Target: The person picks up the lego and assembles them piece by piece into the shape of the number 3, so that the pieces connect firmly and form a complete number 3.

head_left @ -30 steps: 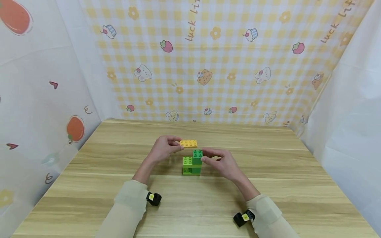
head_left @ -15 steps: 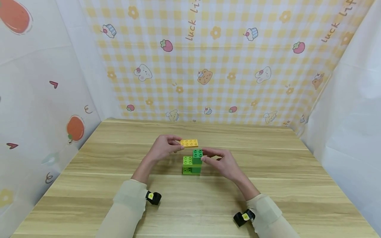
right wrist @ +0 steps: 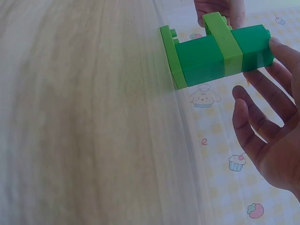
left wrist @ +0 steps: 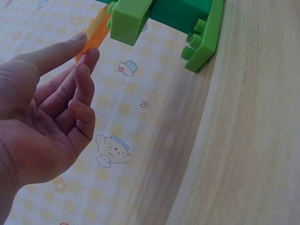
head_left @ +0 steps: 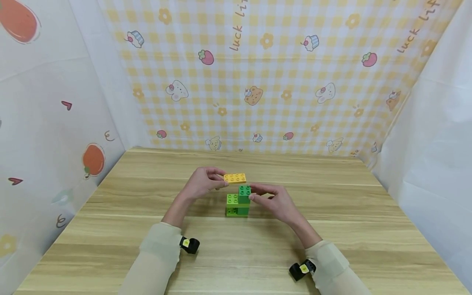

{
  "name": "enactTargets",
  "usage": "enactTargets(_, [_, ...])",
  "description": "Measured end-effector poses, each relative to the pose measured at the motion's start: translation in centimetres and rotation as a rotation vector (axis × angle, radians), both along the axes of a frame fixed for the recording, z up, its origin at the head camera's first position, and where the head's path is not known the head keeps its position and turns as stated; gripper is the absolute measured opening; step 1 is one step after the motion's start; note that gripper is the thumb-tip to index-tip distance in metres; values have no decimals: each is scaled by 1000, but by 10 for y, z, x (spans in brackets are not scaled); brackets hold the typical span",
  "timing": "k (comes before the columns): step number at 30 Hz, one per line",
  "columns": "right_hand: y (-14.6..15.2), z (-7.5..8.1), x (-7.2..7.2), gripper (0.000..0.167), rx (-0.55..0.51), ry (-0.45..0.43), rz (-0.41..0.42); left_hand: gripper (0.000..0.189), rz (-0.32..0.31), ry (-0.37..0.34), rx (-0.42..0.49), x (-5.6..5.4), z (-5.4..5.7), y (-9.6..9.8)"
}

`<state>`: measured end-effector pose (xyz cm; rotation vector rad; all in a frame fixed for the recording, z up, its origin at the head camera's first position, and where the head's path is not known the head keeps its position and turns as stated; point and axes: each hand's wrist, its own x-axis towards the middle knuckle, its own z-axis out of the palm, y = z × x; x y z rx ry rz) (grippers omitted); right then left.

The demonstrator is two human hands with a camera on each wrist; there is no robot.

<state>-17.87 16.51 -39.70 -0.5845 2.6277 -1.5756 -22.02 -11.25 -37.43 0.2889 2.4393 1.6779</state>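
Note:
My left hand pinches a flat yellow toy building brick by its left end, thumb against fingers. That brick is held level, studs up, just behind and above a small stack in the head view. At the stack's base lies a light green plate on the table. On it stands a dark green block, then a light green brick overhanging to the left. A second dark green block tops the right side. The thumb and fingers of my right hand grip this top block from the right.
The stack stands near the middle of a wooden table. A yellow checked cloth hangs behind the table's far edge, with white cloth at the sides. Black wrist cameras sit on both cuffs.
My left hand has shifted very slightly to the right with the yellow brick. My right hand and the green stack have stayed in place.

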Motion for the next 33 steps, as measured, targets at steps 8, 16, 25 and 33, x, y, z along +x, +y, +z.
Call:
enactTargets(8, [0, 0, 0, 36, 4, 1, -1, 37, -17, -2, 20, 1, 0, -2])
enactTargets(16, [0, -1, 0, 37, 2, -4, 1, 37, -26, -12, 36, 1, 2, -2])
enactTargets(25, [-1, 0, 0, 37, -3, -13, -5, 37, -59, -20, 69, 3, 5, -3])
enactTargets(33, [-1, 0, 1, 37, -1, -9, -1, 35, -99, -13, 72, 3, 7, -6])
